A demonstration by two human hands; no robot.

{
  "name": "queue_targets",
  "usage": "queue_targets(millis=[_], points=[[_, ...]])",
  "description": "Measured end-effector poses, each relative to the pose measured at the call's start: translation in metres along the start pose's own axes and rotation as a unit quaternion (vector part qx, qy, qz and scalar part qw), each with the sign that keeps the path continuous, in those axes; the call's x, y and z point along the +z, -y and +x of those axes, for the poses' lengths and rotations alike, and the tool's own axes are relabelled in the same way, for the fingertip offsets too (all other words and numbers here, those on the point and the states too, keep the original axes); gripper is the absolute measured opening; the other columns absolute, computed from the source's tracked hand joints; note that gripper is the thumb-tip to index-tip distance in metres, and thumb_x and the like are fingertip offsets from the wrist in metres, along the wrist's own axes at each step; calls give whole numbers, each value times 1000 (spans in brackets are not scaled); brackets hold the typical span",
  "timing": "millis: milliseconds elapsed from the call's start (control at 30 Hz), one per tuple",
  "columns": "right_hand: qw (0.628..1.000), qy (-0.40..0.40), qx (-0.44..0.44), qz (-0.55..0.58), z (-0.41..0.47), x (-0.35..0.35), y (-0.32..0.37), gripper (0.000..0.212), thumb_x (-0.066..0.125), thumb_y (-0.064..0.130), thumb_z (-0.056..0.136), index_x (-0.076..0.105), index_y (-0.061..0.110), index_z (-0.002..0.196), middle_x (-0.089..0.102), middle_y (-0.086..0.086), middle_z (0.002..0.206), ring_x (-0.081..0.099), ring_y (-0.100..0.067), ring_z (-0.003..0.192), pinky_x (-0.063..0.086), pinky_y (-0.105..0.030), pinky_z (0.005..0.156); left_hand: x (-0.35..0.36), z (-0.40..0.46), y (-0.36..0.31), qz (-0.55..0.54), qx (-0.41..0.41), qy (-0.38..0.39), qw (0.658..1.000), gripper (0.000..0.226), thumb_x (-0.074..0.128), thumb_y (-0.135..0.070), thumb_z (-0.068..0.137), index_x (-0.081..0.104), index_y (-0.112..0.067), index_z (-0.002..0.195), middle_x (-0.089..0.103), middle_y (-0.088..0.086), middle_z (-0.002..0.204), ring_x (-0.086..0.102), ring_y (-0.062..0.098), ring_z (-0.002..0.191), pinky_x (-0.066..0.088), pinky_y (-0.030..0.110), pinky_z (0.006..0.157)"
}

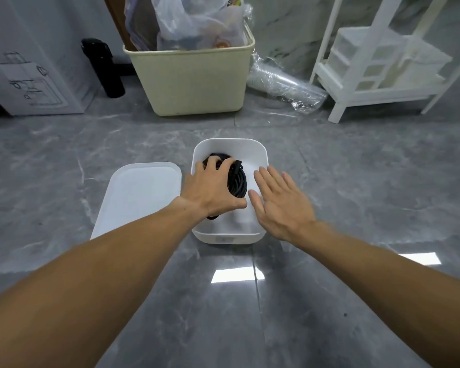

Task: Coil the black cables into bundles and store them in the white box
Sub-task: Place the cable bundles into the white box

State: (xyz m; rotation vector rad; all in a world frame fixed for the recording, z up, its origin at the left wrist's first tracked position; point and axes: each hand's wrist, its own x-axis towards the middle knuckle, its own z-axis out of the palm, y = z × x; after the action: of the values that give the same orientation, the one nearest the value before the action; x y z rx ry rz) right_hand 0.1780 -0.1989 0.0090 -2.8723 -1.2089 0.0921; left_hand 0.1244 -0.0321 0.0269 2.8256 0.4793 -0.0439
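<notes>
A white box [250,144] stands open on the grey floor in front of me. Inside it, on the left side, lies a coiled bundle of black cable [238,183] with a plug at its top. My left hand [210,188] reaches into the box, fingers curled over the bundle and gripping it, hiding its left half. My right hand [278,201] hovers over the box's right side with flat, straight fingers and holds nothing; I cannot tell whether it touches the box.
The box's white lid [136,197] lies flat just left of the box. Behind stand a beige bin [194,78] stuffed with plastic bags, a black bottle [104,67], a cardboard carton [29,67], wrapped plastic cups [284,85] and a white shelf rack [377,62].
</notes>
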Motion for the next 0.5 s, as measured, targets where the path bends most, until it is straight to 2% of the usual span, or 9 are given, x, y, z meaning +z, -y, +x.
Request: queue_targets(millis=[233,500], points=[[1000,2,-8,-8,5,9,-4,64,8,43,105,3,10,159,3,-5,168,-4,-18,154,-5,-36,124,23,7,2,21,-4,54,998,93,67,-60,72,24,-32,150,29,4,151,34,34,133,40,47,101],[1000,1,-6,9,7,20,-6,65,9,46,104,5,11,159,4,-3,168,-4,-15,154,-10,-32,121,39,9,4,40,-4,64,997,88,66,-64,73,28,-29,144,29,5,148,36,35,130,45,49,96]])
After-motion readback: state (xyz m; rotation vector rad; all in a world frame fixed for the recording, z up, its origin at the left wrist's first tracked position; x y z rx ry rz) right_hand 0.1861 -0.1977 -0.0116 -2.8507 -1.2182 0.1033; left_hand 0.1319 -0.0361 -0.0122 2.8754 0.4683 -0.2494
